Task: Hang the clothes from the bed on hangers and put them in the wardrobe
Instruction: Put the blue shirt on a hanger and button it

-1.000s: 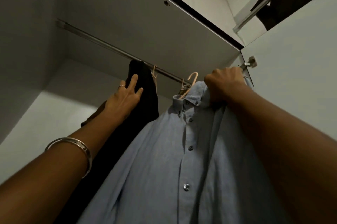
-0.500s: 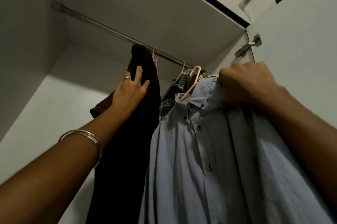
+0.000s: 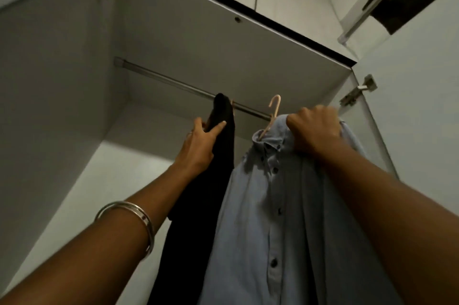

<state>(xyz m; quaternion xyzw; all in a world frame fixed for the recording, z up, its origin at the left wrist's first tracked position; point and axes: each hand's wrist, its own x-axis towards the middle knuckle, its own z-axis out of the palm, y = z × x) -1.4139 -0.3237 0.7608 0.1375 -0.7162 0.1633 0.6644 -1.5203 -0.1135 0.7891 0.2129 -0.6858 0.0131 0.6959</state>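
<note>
A light blue button shirt (image 3: 278, 217) hangs on a pale pink hanger (image 3: 272, 113). My right hand (image 3: 314, 130) grips the shirt's shoulder and the hanger under it, just below the metal rail (image 3: 173, 83) of the wardrobe. The hanger's hook stands close to the rail; whether it is over the rail I cannot tell. A black garment (image 3: 218, 155) hangs from the rail to the left of the shirt. My left hand (image 3: 201, 145) rests against the black garment with straight fingers, the forefinger stretched across it.
The wardrobe's white side wall (image 3: 62, 105) stands at left and its open door (image 3: 422, 118) with a metal hinge (image 3: 357, 91) at right. The rail's left half is bare. A shelf board (image 3: 223, 38) lies just above the rail.
My view has swung up and left. The blue shirt's hanger has risen toward the rail with my right hand. The plaid shirt seen half a second ago is hidden now.
</note>
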